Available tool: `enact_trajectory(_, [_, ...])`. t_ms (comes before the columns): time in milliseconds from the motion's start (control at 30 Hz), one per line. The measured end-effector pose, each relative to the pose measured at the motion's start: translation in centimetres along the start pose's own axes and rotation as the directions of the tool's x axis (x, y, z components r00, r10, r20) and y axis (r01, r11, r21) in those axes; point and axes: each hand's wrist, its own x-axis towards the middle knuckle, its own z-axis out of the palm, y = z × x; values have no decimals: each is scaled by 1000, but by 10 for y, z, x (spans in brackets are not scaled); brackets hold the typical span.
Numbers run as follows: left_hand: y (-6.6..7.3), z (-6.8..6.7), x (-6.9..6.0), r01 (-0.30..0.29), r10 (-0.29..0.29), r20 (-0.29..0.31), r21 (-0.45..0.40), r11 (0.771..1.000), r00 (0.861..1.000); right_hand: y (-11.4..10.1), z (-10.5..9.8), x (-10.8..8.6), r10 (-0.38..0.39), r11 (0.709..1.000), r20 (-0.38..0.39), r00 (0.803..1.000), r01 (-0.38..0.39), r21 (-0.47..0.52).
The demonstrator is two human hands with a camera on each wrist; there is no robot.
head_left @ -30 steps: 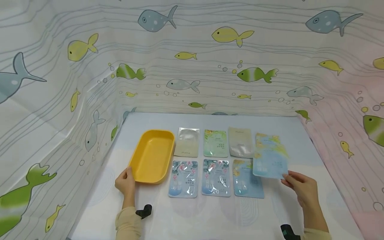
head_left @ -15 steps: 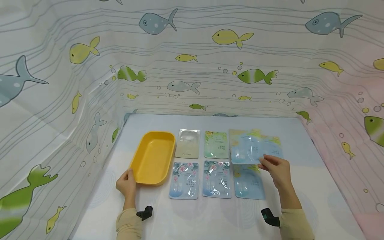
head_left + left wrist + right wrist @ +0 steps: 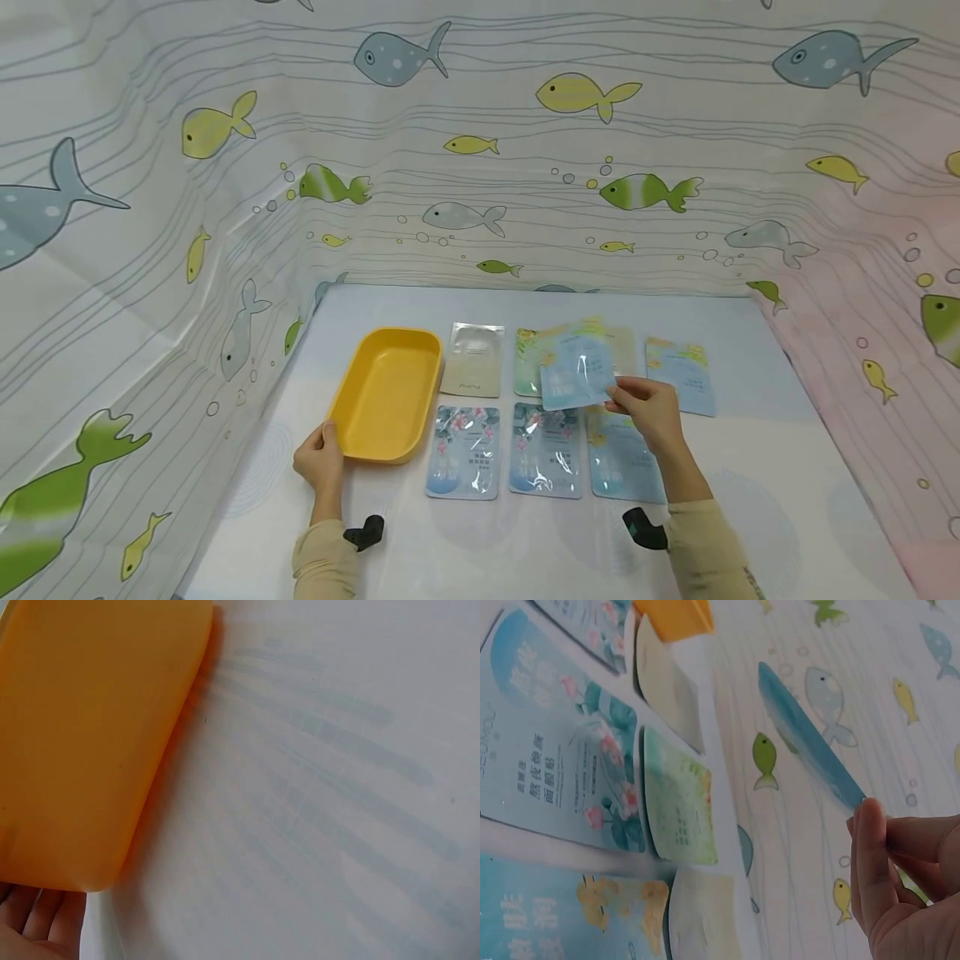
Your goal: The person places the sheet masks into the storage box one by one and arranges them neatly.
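Head view: the right hand [image 3: 647, 408] pinches a blue packet [image 3: 577, 367] by its near right corner, thumb against fingers, and holds it raised above the surface [image 3: 525, 546]. From this angle the held packet covers much of the green packet [image 3: 527, 367] and part of the right beige packet [image 3: 624, 354]. Right wrist view shows the held packet almost edge-on, apart from the packets below, with the fish-print cloth behind it.

The left hand [image 3: 320, 457] grips the yellow tray [image 3: 386, 396] at its near left corner, thumb on the rim; left wrist view shows fingers at the tray's edge. The tray sits at the left of the surface, just beside the left beige packet [image 3: 472, 360].

7 packets lie on the surface in 2 rows. The far row has 4: left beige, green, right beige, and at its right end a blue packet with yellow print [image 3: 681, 375]. The near row has 3: 2 pink-flowered packets, left [image 3: 462, 454] and right [image 3: 545, 452], then a blue packet with yellow flowers [image 3: 622, 462].

Both arms wear beige sleeves [image 3: 324, 558], with 1 black camera [image 3: 365, 533] by each wrist. Fish-print cloth [image 3: 525, 179] rises behind and at both sides.
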Motion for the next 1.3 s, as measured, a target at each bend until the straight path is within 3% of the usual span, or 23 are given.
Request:
enact_trajectory(600, [2,0,0,-24,24,-41,9,1000,999,-11,58,7,-46,999,136,990,45,13])
enact_trajectory(1100, [1,0,1,-27,27,-30,-3,1000,999,-14,112,5,-134,991,253,958,128,40])
enact_trajectory(1300, [0,-1,2,-38,38,-24,-2,999,999,-17,133,2,-127,992,277,952,121,41])
